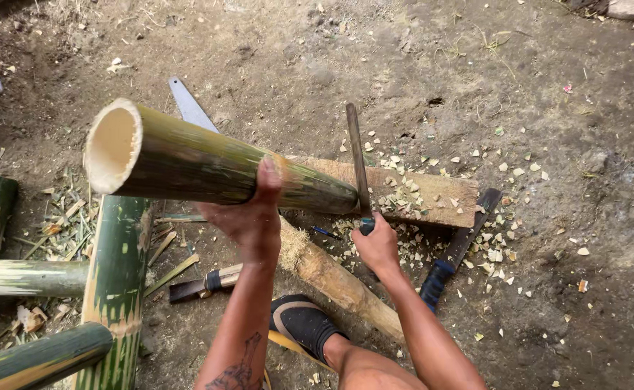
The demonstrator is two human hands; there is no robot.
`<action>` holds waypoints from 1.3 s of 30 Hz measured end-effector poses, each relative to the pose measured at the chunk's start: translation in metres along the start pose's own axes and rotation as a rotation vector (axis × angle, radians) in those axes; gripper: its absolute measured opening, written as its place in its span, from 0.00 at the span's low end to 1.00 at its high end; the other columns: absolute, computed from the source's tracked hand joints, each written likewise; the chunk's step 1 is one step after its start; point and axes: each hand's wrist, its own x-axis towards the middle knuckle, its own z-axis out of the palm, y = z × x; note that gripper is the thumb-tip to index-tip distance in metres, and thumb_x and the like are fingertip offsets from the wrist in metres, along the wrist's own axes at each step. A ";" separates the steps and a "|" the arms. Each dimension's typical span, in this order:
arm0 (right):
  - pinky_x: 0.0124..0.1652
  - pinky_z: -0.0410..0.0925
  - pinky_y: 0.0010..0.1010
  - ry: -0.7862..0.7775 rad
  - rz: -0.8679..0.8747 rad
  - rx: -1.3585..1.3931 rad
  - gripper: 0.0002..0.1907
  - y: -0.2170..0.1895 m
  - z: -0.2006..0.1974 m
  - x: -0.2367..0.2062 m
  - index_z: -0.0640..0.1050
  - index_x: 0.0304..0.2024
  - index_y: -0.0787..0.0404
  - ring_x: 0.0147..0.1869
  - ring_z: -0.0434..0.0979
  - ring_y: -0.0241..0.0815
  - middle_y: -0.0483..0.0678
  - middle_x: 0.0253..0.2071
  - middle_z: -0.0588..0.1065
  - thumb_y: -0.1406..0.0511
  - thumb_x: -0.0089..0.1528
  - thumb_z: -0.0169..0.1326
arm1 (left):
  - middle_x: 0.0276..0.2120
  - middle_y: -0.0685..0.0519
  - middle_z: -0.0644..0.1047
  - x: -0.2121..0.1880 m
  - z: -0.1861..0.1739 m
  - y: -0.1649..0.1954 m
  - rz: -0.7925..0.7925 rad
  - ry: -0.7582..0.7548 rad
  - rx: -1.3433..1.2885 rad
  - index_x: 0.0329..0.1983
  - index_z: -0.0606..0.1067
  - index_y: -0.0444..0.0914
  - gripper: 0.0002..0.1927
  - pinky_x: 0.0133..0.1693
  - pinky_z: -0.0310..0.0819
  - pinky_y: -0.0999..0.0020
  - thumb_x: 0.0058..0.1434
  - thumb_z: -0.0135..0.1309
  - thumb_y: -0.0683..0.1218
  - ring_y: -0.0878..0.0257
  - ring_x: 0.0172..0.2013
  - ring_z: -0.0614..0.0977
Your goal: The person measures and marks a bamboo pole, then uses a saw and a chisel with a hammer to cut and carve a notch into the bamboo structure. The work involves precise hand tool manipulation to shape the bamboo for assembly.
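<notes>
Fingers of the left hand (250, 217) wrap the bamboo pole (208, 165), propped on a wood block (432, 196); right hand (377, 244) grips the blade (358, 160). Looks mid-chop, next stroke needs steady aim.

My left hand (248, 217) grips a thick green bamboo pole (208, 167) from underneath, thumb over its top, holding it tilted with the hollow, pale-walled open end raised toward me on the left. Its skin is streaked green and yellow. Its far end rests down on a flat wooden block (418, 196) lying on the dirt. My right hand (378, 245) is closed round the dark handle of a long, narrow blade (358, 162), which stands nearly upright with its edge against the pole's lower end, right at the block.
</notes>
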 end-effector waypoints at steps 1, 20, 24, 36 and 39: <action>0.29 0.69 0.34 -0.017 0.015 -0.009 0.16 0.003 -0.004 -0.002 0.74 0.43 0.65 0.26 0.77 0.41 0.51 0.24 0.75 0.65 0.55 0.60 | 0.57 0.45 0.66 0.000 -0.001 -0.001 -0.014 0.011 -0.013 0.66 0.56 0.37 0.41 0.61 0.75 0.62 0.55 0.68 0.38 0.58 0.56 0.74; 0.30 0.70 0.35 0.194 -0.058 0.191 0.12 0.021 -0.005 -0.011 0.75 0.38 0.65 0.27 0.77 0.41 0.50 0.25 0.76 0.63 0.59 0.59 | 0.44 0.52 0.72 0.016 -0.013 0.007 -0.014 0.087 -0.073 0.50 0.66 0.35 0.22 0.49 0.79 0.65 0.60 0.65 0.40 0.63 0.43 0.76; 0.31 0.71 0.38 0.090 0.098 0.162 0.12 0.017 0.025 0.005 0.74 0.38 0.66 0.26 0.77 0.45 0.53 0.25 0.76 0.65 0.57 0.57 | 0.45 0.53 0.72 0.018 -0.008 0.007 0.008 0.132 -0.095 0.53 0.64 0.37 0.26 0.48 0.81 0.65 0.57 0.65 0.43 0.64 0.43 0.77; 0.27 0.70 0.39 0.099 0.081 0.289 0.09 0.017 0.025 -0.006 0.72 0.40 0.58 0.25 0.75 0.42 0.47 0.25 0.73 0.62 0.60 0.55 | 0.47 0.49 0.73 0.015 0.001 0.002 -0.058 0.195 -0.203 0.57 0.63 0.34 0.30 0.49 0.84 0.63 0.56 0.65 0.39 0.61 0.43 0.79; 0.29 0.71 0.38 -0.022 0.175 0.149 0.11 0.020 0.036 0.005 0.74 0.39 0.61 0.27 0.77 0.42 0.48 0.26 0.75 0.62 0.58 0.58 | 0.50 0.50 0.72 0.018 0.005 0.005 -0.005 0.217 -0.177 0.59 0.62 0.34 0.31 0.53 0.82 0.64 0.56 0.65 0.39 0.61 0.47 0.78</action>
